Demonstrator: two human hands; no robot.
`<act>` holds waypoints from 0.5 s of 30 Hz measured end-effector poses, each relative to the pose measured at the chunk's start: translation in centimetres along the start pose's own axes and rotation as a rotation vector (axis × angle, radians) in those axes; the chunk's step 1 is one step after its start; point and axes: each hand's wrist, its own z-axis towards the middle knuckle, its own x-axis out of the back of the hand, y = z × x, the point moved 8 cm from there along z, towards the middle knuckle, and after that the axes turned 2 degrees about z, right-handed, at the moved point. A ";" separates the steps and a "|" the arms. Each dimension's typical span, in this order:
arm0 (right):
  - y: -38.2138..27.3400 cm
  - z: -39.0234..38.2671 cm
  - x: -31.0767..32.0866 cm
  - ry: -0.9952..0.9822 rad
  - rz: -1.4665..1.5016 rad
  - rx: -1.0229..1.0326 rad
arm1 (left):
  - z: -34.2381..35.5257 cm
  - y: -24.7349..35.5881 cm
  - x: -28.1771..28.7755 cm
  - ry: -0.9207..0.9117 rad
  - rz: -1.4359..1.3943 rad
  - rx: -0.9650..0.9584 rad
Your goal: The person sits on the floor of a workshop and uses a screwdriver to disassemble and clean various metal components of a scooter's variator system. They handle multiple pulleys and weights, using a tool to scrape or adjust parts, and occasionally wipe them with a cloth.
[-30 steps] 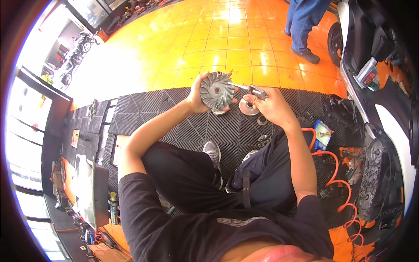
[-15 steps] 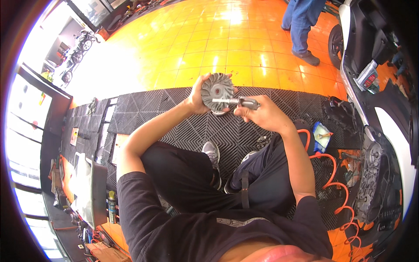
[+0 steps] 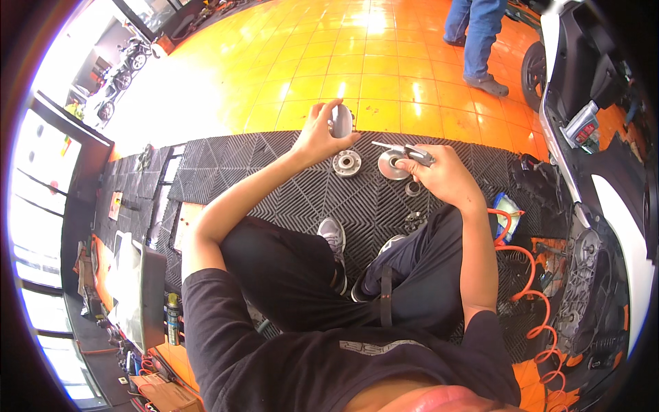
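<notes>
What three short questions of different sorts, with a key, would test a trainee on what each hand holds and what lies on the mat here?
1. True or false: the left hand holds a round grey metal part edge-on above the black mat.
2. Which tool does the right hand hold? A) a hammer B) a slim metal air blow gun C) a paintbrush
3. Fill in: the coiled hose at the person's right is coloured ______.

Key
1. True.
2. B; its nozzle points left, over a metal disc that lies on the mat beside a flanged hub.
3. Orange.
</notes>
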 end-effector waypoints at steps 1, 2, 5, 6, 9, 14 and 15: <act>0.2 0.1 -0.1 -0.013 0.019 -0.011 | -0.3 0.8 -0.1 -0.008 0.087 -0.064; 0.4 0.2 -0.2 -0.027 0.036 -0.021 | -0.5 1.4 -0.2 -0.014 0.174 -0.127; 0.0 0.1 0.4 0.079 0.165 0.041 | -1.2 3.6 -0.8 -0.031 0.303 -0.283; 0.1 0.1 0.6 0.110 0.103 0.040 | -1.5 4.3 -1.1 -0.043 0.313 -0.307; 0.5 0.2 0.9 0.154 -0.029 0.011 | -2.0 5.5 -1.5 -0.047 0.346 -0.380; 1.1 -0.1 0.8 0.142 -0.077 -0.107 | -2.4 6.1 -2.0 0.017 0.475 -0.483; 0.7 -0.1 0.8 0.158 -0.111 -0.061 | -2.4 6.0 -2.0 0.027 0.491 -0.480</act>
